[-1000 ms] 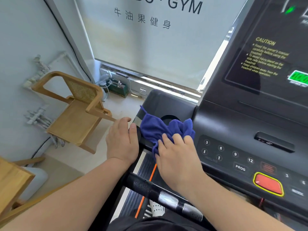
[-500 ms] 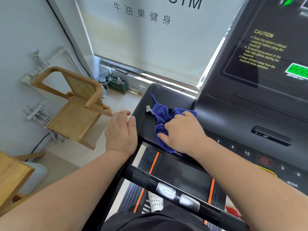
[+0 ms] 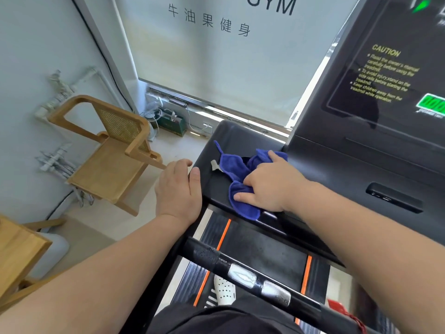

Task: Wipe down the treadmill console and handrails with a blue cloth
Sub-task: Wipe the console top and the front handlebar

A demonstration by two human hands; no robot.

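The blue cloth (image 3: 237,168) lies bunched on the left wing of the black treadmill console (image 3: 342,165), over a round cup recess. My right hand (image 3: 267,184) lies on the cloth with fingers curled into it, thumb stretched along its near edge. Its white tag (image 3: 215,165) sticks out to the left. My left hand (image 3: 178,191) rests flat on the wing's left edge, thumb on top. The black front handrail (image 3: 243,271) with its silver pulse plates crosses below my arms.
A wooden chair (image 3: 113,153) stands on the floor to the left, and a wooden table corner (image 3: 16,247) at the lower left. The window with gym lettering (image 3: 224,51) is ahead. The belt with orange stripes (image 3: 262,251) and a white shoe (image 3: 224,290) are below.
My right hand carried the cloth left from beside the number keys onto the console's left wing, and the cloth spread out over the recess. My left hand stayed on the edge.
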